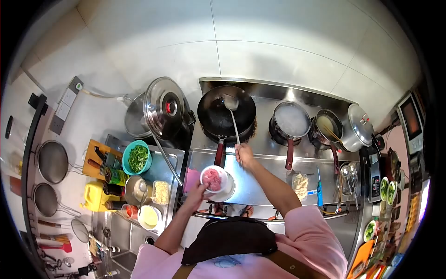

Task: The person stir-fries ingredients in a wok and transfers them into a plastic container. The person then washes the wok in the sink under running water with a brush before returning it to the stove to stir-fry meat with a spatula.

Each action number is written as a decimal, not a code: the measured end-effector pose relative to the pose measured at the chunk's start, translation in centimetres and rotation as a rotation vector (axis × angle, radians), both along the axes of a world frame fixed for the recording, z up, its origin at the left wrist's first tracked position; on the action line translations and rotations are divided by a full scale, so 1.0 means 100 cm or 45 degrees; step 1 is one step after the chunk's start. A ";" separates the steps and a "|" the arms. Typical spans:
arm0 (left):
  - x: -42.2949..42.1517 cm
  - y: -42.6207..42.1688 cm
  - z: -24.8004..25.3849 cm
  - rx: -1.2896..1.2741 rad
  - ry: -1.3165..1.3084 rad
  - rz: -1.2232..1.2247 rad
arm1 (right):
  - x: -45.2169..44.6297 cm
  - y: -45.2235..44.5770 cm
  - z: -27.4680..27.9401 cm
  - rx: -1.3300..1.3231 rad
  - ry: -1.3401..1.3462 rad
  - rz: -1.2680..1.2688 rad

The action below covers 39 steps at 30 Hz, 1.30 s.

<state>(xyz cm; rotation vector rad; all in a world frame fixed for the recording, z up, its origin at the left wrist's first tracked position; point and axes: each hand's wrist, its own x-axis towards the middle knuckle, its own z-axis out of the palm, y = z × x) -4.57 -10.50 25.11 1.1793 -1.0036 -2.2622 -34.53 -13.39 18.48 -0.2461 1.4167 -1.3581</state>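
My left hand (197, 194) is closed on the rim of a white bowl (207, 188) that holds pink slices of raw meat (212, 179). It is over the steel counter, in front of the wok. Below the bowl is another round white dish (227, 189), partly hidden. My right hand (243, 154) is wrapped round the long handle of a metal wok spatula (232, 106). The spatula's head lies inside the dark wok (214, 116), and the wok's handle (219, 153) points towards me, left of my right hand.
Right of the wok stand a pan of cloudy liquid (291, 118) and a smaller pot (326, 125) with chopsticks. A large lidded pot (165, 107) stands left. Chopped greens fill a teal bowl (137, 157). A blue lighter (319, 188) and a cloth (300, 187) lie near the front edge.
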 end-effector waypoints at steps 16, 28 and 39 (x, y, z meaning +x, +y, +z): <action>-0.218 -0.263 0.021 -1.606 -0.949 -0.155 | 0.016 0.110 0.135 0.031 0.148 0.159; -0.228 -0.306 0.044 -1.855 -0.826 0.110 | -0.001 0.079 0.086 0.276 1.418 0.318; -0.047 -0.257 0.021 -0.528 0.320 0.402 | 0.004 0.018 0.105 0.569 1.901 0.758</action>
